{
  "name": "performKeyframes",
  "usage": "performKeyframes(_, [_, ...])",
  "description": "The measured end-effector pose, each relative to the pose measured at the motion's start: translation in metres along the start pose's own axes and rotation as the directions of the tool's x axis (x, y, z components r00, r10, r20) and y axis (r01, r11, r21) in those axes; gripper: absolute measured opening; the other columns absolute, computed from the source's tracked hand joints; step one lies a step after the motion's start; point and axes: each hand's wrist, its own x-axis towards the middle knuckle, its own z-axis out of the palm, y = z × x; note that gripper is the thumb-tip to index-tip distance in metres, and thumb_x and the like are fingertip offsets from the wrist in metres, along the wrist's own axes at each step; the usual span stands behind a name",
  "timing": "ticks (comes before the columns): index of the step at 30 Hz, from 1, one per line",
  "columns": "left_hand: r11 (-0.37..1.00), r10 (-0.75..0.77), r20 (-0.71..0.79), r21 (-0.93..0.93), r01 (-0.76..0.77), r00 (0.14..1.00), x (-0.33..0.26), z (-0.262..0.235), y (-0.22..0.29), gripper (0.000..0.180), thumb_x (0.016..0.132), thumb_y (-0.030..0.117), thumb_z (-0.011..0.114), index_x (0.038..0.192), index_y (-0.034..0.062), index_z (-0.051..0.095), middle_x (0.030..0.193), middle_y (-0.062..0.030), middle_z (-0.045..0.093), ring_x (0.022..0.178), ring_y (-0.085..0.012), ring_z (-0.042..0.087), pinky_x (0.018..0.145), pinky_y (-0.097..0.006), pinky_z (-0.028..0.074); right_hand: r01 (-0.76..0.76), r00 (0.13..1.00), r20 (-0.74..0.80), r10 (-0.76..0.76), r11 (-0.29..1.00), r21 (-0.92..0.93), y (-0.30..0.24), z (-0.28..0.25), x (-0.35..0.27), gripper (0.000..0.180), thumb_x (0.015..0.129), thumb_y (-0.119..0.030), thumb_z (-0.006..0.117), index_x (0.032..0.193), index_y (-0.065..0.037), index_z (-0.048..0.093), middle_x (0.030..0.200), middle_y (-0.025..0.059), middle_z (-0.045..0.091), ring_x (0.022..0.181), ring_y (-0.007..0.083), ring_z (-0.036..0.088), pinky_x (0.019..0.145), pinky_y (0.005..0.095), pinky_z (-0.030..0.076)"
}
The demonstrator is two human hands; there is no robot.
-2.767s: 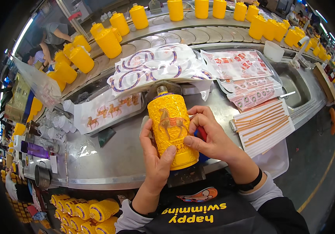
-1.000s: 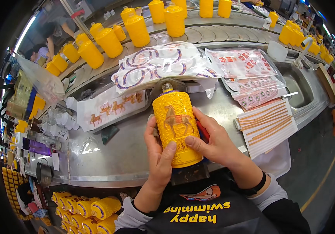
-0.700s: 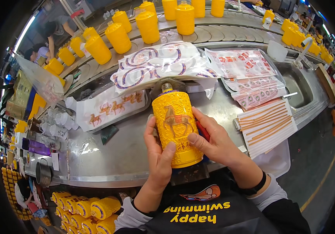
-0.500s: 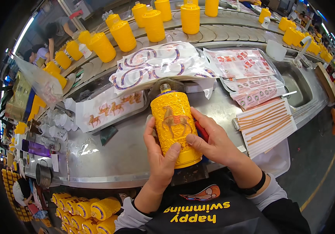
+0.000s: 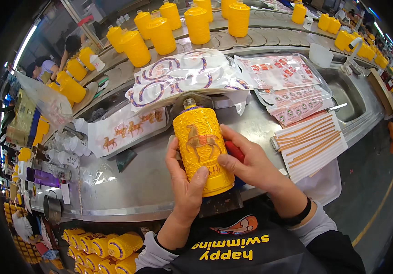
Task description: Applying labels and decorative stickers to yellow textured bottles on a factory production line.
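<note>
At the centre of the frame, an embossed yellow cylindrical bottle with a clear neck (image 5: pixel 195 125) lies tilted, neck toward the top, so its brown horse picture (image 5: pixel 202 142) faces the person. The left hand (image 5: pixel 183 185) curls partway round its left side, thumb on the lower front, likely steadying it. The right hand (image 5: pixel 255 165) half-closes on the lower right side, its thumb also on the front, probably pressing the surface; whether its fingers grip the smooth red object (image 5: pixel 234 150) beside the bottle, I cannot tell. White sheets of horse decals (image 5: pixel 100 132), left of centre, and brown strips on white backing (image 5: pixel 310 141), at right, flank the bottle, presumably for easy reach.
</note>
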Motion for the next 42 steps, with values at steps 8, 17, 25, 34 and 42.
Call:
performKeyframes(8, [0.999,0.006,-0.047,0.049,-0.004,0.999,0.000,-0.001,-0.003,0.080,0.086,0.012,0.060,0.148,0.0014,0.012,0.145,-0.0170,0.028,0.135,-0.0253,0.033,0.113,-0.038,0.026,0.610,0.784,0.294,-0.546,0.593,-0.526,-0.050,-0.013,-0.003,0.036,0.070,0.000,0.071,0.103,-0.006,0.061,0.094,0.0102,0.061,0.087,0.0302,0.058,0.074,0.0383,0.048])
performKeyframes(17, [1.000,0.019,0.019,0.014,-0.019,1.000,-0.002,-0.002,-0.001,0.077,0.088,0.013,0.058,0.148,0.0017,0.012,0.145,-0.0169,0.028,0.134,-0.0248,0.034,0.113,-0.038,0.027,0.006,0.992,-0.119,-0.037,0.968,-0.251,-0.043,-0.021,0.000,0.021,0.086,-0.016,0.067,0.100,-0.001,0.061,0.080,0.0138,0.065,0.071,0.0207,0.064,0.065,0.0312,0.051])
performKeyframes(25, [0.978,0.211,-0.061,0.006,-0.211,0.976,-0.020,-0.005,-0.003,0.070,0.093,0.021,0.055,0.146,-0.0021,0.014,0.145,-0.0193,0.029,0.135,-0.0288,0.032,0.115,-0.041,0.020,0.481,0.859,0.120,-0.497,0.706,-0.520,-0.054,-0.013,0.002,0.023,0.074,-0.006,0.070,0.096,-0.007,0.063,0.077,0.0075,0.052,0.066,0.0263,0.055,0.060,0.0379,0.045])
performKeyframes(34, [0.446,0.534,0.286,0.704,-0.553,0.796,-0.035,-0.023,0.001,0.061,0.091,0.032,0.058,0.137,-0.0016,0.036,0.138,-0.0277,0.037,0.134,-0.0414,0.032,0.114,-0.059,0.013,0.311,0.945,0.180,-0.273,0.919,-0.243,-0.056,-0.016,-0.006,0.018,0.081,-0.004,0.067,0.099,-0.003,0.063,0.085,0.0116,0.059,0.077,0.0272,0.060,0.066,0.0339,0.048])
performKeyframes(42, [0.154,0.413,0.425,0.839,-0.522,0.805,-0.027,-0.018,0.002,0.075,0.084,0.028,0.072,0.141,-0.0016,0.034,0.142,-0.0254,0.038,0.135,-0.0456,0.032,0.113,-0.056,0.020,0.297,0.897,-0.030,-0.441,0.652,-0.697,-0.018,-0.105,-0.024,0.032,0.076,0.012,0.054,0.103,0.000,0.066,0.127,0.0211,0.056,0.107,0.0351,0.058,0.091,0.0372,0.049])
